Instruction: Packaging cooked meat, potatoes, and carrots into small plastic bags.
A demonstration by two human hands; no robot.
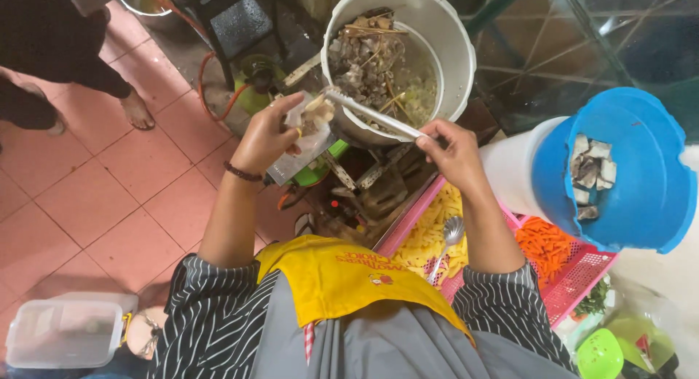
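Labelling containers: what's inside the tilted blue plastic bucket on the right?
The blue plastic bucket holds a few greyish-white cut chunks lying against its inner wall. The rest of the visible interior is bare blue; its near rim hides the deepest part.

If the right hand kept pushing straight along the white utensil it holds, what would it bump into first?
Probably the small bag in the left hand. The right hand points the white utensil there, though depth is unclear.
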